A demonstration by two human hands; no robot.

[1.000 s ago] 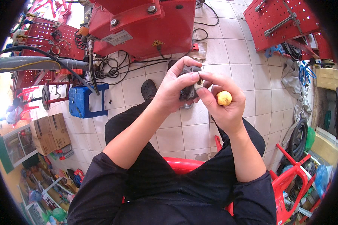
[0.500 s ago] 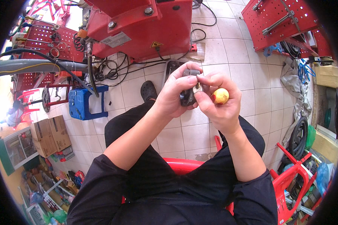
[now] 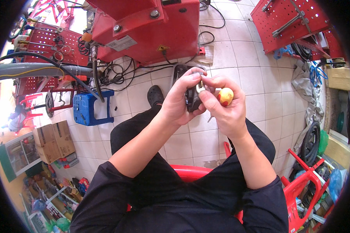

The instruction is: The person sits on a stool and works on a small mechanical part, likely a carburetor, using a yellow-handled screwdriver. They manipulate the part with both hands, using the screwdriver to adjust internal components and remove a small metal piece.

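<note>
Over my knees, my left hand is wrapped round a dark, compact mechanical part whose kind I cannot make out. My left thumb lies along its upper end. From the other side my right hand meets it, thumb and forefinger on a small pale metal piece at the part's near face. Tucked in the same right hand is a screwdriver with a yellow and red ball-shaped handle. A bit of its thin shaft shows below the palm. My fingers hide much of the dark part.
Beyond my hands a grey tray sits on the tiled floor by a big red machine and black cables. To the left are a blue stool and a cardboard box. A red chair and tyre are at right.
Both hands have shifted slightly left with the dark part. My right hand has turned a little, and the screwdriver's thin shaft now shows beneath it.
</note>
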